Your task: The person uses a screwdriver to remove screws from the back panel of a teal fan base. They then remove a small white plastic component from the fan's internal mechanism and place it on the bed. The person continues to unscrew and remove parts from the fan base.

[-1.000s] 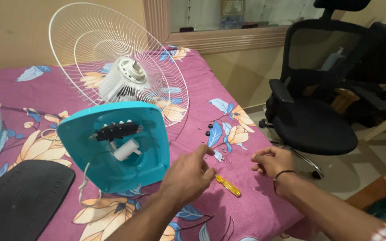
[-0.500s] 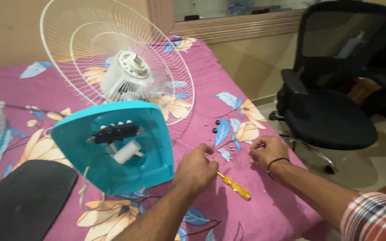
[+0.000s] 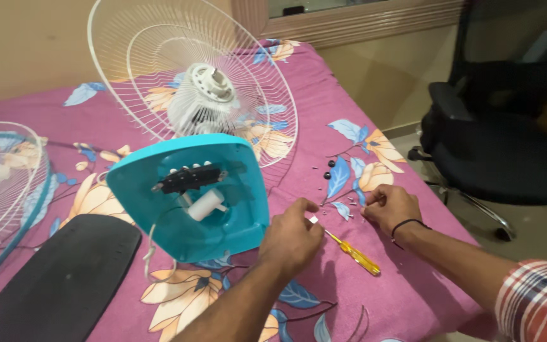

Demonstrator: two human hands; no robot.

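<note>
A turquoise fan base [image 3: 248, 190] lies on its side on the pink floral sheet [image 3: 362, 95], its open underside showing a black switch block [image 3: 188, 178] and a white cylinder [image 3: 207, 204]. My left hand [image 3: 289, 239] hovers just right of the base, thumb and fingers pinched on a small white piece [image 3: 313, 220]. My right hand [image 3: 390, 208], with a black band on its wrist, rests on the sheet with bent fingertips among several tiny screws [image 3: 351, 202]. A yellow-handled screwdriver [image 3: 357, 256] lies between the hands.
A white wire fan grille with its motor [image 3: 204, 95] stands behind the base. A second grille [image 3: 1, 183] lies at the left and a black oval plate [image 3: 64, 278] at the front left. Two small black caps [image 3: 329, 171] lie on the sheet. A black office chair [image 3: 508, 152] stands beside the bed.
The view has drawn closer and tilted down. My left hand has edged right toward the screwdriver, still pinched. My right hand stays by the screws.
</note>
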